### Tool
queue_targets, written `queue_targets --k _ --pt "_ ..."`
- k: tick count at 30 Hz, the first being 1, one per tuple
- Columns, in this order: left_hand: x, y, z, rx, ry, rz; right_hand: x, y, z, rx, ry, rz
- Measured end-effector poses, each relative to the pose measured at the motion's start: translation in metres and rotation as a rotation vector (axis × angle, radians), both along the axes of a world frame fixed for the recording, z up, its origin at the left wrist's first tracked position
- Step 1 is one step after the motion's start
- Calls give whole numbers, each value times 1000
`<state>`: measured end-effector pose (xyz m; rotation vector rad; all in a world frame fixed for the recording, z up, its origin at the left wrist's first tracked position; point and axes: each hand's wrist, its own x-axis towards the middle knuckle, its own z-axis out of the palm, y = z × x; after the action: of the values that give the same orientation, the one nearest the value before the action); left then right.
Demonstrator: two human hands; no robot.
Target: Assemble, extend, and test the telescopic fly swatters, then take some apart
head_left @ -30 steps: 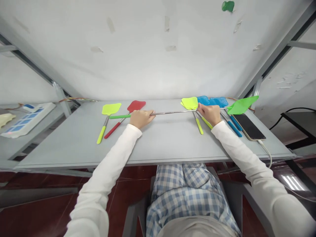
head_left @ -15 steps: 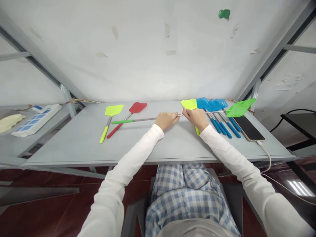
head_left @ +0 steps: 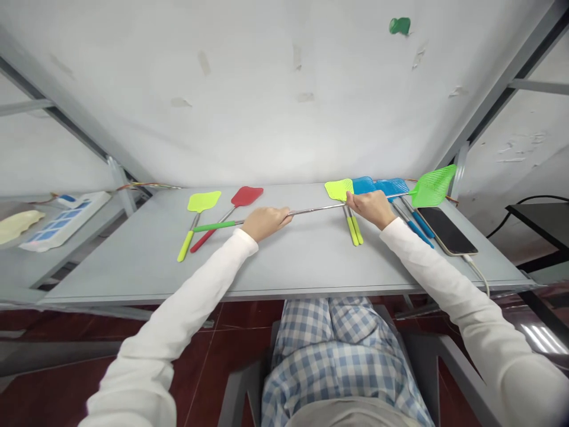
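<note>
A green fly swatter with a long extended metal rod is held crosswise above the table. My left hand is closed round the rod near its green handle. Toward the head end, my right hand grips the same rod. Beneath the green handle lie a yellow fly swatter and a red fly swatter. Yellow-green fly swatters with two handles showing rest just left of my right hand. Blue fly swatters lie behind and beyond that hand, partly covered by it.
A phone with a white cable lies at the table's right. The grey table runs along a white wall between metal frame posts. At far left, a side shelf holds a white tray with blue squares and a cream-coloured piece.
My hands have moved apart along the rod, the left one leftward and the right one rightward. The green swatter's head has turned to face me more.
</note>
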<state>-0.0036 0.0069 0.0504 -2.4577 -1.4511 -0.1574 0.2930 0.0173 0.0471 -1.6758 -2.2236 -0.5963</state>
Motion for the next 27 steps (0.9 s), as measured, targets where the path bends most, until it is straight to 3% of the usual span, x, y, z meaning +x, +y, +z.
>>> queue_targets --k 6,11,17,20,23,27 --pt "-18 4 7 24 149 73 17 8 2 38 0 -40" --pt "-33 12 10 59 60 77 29 16 6 96 -1 -58" --pt "-37 17 3 -163 -76 69 19 13 -5 9 -8 -64" --pt "-50 19 7 -291 -135 95 27 11 -5 1 -54 56" --pt "-70 20 12 -309 -177 154 47 12 -5 22 -184 185" --pt "-94 22 9 -273 -155 234 78 16 -8 56 -344 157"
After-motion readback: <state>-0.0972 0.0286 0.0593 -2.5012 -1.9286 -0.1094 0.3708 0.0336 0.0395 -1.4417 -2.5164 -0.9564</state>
